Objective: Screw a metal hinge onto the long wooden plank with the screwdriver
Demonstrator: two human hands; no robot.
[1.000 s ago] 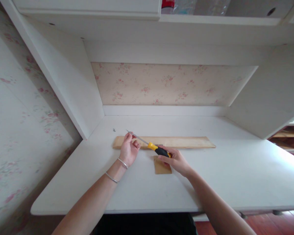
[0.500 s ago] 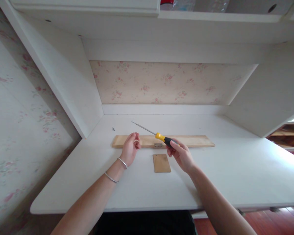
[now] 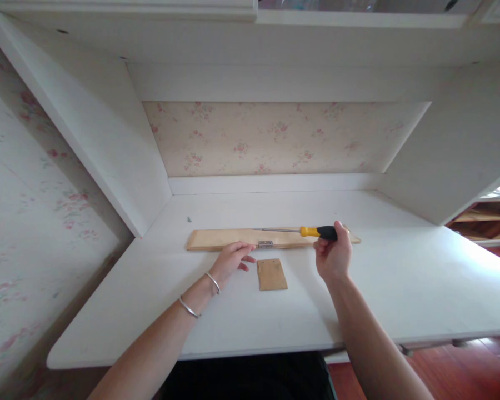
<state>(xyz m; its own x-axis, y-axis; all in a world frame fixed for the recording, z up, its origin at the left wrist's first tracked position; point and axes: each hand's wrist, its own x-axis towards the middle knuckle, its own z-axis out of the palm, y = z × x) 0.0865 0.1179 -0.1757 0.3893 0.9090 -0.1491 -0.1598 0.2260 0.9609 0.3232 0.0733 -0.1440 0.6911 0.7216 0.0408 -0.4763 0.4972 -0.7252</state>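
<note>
My right hand [image 3: 334,255] is closed around the black grip of a yellow-and-black screwdriver [image 3: 310,231]. The screwdriver lies level above the board, its thin metal shaft pointing left. My left hand [image 3: 233,260] has its fingers stretched and partly apart; the fingertips are at the front edge of a long pale wooden board [image 3: 220,238], just left of a small metal hinge [image 3: 265,244]. Whether a tiny part sits under those fingertips is hidden. In front of the hinge a small brown square panel [image 3: 272,275] lies flat, with small dark marks near its far edge.
Some tiny metal pieces [image 3: 189,219] lie behind the board's left end on the white desk [image 3: 150,311]. Side panels and an overhead cabinet [image 3: 283,44] enclose the work area. Floral wallpaper [image 3: 283,139] covers the back.
My left hand has come down and right to the board's edge beside the hinge, its fingers extending. My right hand has moved right, swinging the screwdriver from a slant to nearly level.
</note>
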